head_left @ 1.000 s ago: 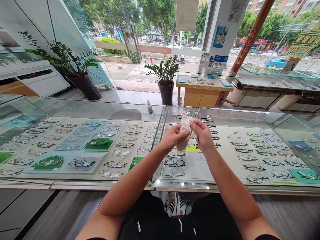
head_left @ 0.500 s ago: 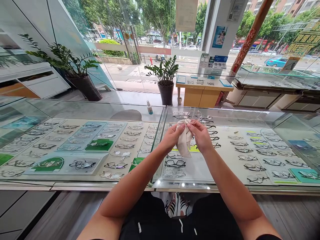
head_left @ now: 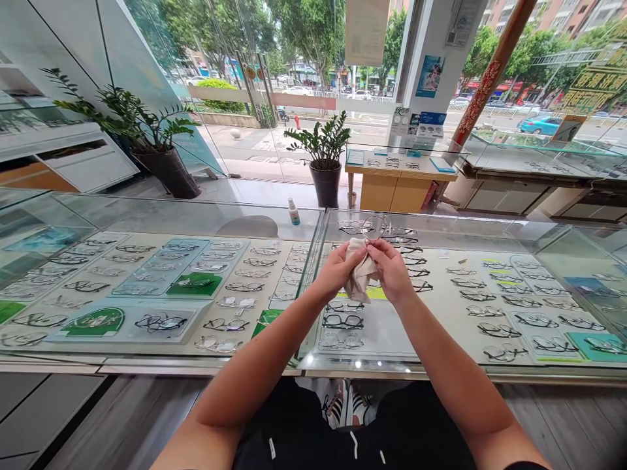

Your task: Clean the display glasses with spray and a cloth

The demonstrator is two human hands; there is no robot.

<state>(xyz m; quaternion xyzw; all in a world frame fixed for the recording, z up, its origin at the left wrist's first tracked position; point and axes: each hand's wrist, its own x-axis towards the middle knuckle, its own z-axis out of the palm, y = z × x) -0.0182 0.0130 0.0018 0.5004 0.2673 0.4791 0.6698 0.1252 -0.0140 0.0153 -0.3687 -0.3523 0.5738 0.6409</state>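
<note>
The grip of the left hand and of the right hand is pinched on a pale cloth and clear glasses, held centre frame above the glass tabletop.

Worktop: we sit at a long glass display case with rows of eyeglass frames laid under its top.
On the glass: we see a small spray bottle at the far edge.
Floor: grey wood-look planks below us.
Plants: two potted plants, one at left, one in the middle.
Furniture: a wooden counter with a glass top beyond.
Windows: floor-to-ceiling glazing shows a daylit street, trees and a parked car.
</note>
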